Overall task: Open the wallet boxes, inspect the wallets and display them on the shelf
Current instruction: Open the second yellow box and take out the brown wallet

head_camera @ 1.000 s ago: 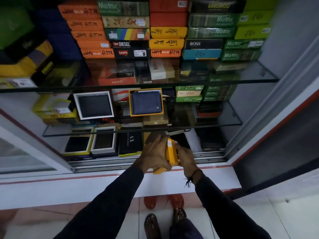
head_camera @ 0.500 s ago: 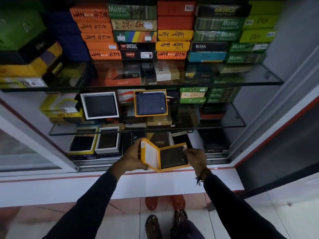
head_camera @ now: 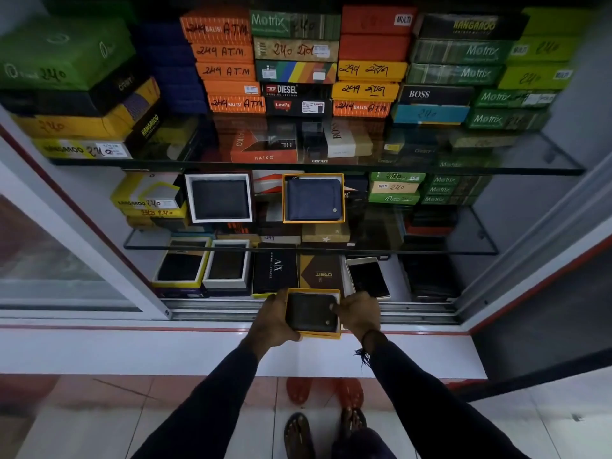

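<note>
I hold an open yellow wallet box (head_camera: pixel 318 335) in front of the cabinet's sliding track, with a dark wallet (head_camera: pixel 309 311) lying in it. My left hand (head_camera: pixel 273 321) grips the box's left side and underside. My right hand (head_camera: pixel 359 314) holds its right edge, fingers touching the wallet's corner. The lid is out of sight. On the middle glass shelf (head_camera: pixel 430 248) stand a blue wallet in a yellow-rimmed box (head_camera: pixel 314 198) and a black wallet in a white box (head_camera: pixel 219 198). Two more open boxes (head_camera: pixel 203 265) sit on the bottom level.
Stacks of closed wallet boxes (head_camera: pixel 294 61) fill the top glass shelf (head_camera: pixel 496 160) and the sides of the middle one. A black AX box (head_camera: pixel 275 268), a brown box (head_camera: pixel 321 271) and a white-rimmed box (head_camera: pixel 367 276) lie just behind my hands. A white ledge (head_camera: pixel 132 349) runs below.
The closed yellow box was swung open like a book, then its lid went out of sight. The box now faces up, level, in both hands, showing the dark wallet.
</note>
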{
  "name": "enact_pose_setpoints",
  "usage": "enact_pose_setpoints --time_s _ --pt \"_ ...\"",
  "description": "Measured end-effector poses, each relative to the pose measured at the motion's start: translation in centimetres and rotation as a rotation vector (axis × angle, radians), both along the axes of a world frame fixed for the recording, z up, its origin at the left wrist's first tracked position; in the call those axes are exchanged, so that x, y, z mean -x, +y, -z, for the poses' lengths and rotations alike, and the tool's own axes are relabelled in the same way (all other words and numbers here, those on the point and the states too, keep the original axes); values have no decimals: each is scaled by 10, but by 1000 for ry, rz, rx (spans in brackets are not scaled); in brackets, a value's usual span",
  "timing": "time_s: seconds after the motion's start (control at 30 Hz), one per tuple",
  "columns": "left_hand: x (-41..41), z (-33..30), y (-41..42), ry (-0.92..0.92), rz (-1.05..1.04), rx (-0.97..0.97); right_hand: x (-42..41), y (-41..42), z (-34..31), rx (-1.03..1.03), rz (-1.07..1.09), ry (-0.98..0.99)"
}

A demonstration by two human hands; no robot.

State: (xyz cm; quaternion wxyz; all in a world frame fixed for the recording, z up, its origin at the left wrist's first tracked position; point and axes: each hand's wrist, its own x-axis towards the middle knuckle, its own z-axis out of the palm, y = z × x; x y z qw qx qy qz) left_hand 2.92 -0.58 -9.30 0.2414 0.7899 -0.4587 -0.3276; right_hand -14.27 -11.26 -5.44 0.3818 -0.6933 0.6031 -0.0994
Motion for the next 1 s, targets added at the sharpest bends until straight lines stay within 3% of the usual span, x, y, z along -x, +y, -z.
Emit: enact_pose_setpoints --time_s 0.2,0.43,0.63,0.8,0.9,1.0 --pt "4 -13 0 25 12 13 -12 3 0 173 -209 165" --pt "2 -13 0 39 -6 38 -21 -9 -5 112 -456 310" --pt "8 -11 -2 36 -24 50 -33 -9 -2 90 -490 300" --pt "14 -6 -5 57 -66 87 -31 -2 -3 281 -546 339" --pt "11 -6 -7 58 -76 86 -26 -12 -6 240 -583 446" --pt "10 -8 -9 54 -54 81 -28 -18 -4 203 -535 424"
